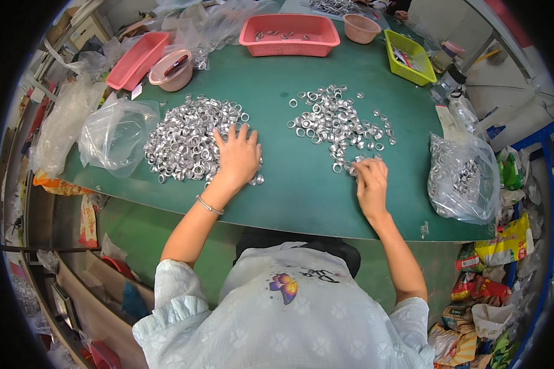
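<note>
Two heaps of small silvery metal rings lie on a green table (277,203). My left hand (237,154) rests on the right side of the larger ring pile (184,135), its fingers spread and pointing away from me. At the near edge of the smaller, looser ring pile (332,117), my right hand (370,178) has its thumb and fingers pinched together. A metal ring or two shows at those fingertips, partly hidden by them. Single rings lie scattered to the right of the smaller pile.
Along the far side stand a pink basket (289,46) with a few rings, a small pink bowl (361,29) and a green basket (409,58). Another pink basket (138,61), a round bowl (171,74) and clear bags (114,135) sit left. A bag of rings (463,178) lies right.
</note>
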{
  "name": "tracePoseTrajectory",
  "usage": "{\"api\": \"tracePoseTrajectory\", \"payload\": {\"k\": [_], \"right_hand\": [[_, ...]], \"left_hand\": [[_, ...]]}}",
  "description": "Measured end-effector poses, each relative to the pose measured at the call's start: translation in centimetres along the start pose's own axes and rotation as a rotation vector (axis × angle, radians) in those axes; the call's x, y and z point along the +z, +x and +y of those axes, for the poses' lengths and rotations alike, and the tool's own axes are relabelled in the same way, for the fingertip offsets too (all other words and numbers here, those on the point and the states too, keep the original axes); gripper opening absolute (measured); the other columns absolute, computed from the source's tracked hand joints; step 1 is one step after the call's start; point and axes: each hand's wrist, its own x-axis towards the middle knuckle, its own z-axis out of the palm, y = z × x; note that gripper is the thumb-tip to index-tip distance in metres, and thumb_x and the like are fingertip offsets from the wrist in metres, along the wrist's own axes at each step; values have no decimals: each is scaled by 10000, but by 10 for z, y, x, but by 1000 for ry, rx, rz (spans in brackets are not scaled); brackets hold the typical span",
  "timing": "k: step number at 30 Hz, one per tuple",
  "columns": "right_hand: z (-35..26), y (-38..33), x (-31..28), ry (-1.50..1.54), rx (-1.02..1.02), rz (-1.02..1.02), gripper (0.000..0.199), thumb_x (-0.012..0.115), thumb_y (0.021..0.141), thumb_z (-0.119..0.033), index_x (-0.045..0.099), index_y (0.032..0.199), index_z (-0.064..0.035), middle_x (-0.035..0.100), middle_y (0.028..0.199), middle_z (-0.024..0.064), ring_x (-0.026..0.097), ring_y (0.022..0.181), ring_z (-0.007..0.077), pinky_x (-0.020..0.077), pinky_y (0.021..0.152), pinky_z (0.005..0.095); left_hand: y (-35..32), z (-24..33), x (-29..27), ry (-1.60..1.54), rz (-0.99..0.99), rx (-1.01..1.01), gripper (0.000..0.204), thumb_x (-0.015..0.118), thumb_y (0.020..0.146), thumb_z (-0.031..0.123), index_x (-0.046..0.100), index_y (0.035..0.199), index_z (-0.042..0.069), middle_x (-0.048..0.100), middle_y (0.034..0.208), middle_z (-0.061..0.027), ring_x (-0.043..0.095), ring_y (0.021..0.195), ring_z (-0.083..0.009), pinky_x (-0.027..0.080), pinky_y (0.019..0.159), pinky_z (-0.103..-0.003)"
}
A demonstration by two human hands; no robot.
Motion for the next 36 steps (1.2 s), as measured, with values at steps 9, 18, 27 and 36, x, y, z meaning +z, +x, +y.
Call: {"api": "tracePoseTrajectory", "payload": {"k": [9,18,27,36], "right_hand": [[-39,-21,-22,1464,966,124,177,589,825,9,588,998,46,623,892,93,583,772,123,483,689,232],[-88,-40,-27,593,220,220,191,654,678,101,606,856,49,609,859,119,580,827,214,463,730,290],[-1,-35,-44,22,382,26,230,597,746,22,600,975,-4,589,994,108,526,906,280,420,787,361],[11,-38,-37,37,496,16,269,568,782,42,542,1046,-7,548,955,112,517,805,214,418,734,316]], "left_hand": [[-48,74,-52,-1091,141,200,374,646,736,7,545,1096,26,579,960,-127,574,868,-243,456,778,-320],[-72,128,-49,-2111,-579,-182,333,539,885,109,491,1182,-33,592,1001,-99,581,892,-148,490,773,-269],[-61,129,-30,-2374,-644,-407,301,556,866,73,520,1154,-8,594,1000,-95,571,927,-161,476,820,-286],[-49,132,-34,-2190,-632,-252,304,575,850,48,538,1145,-12,602,989,-78,571,911,-135,467,820,-276]]}}
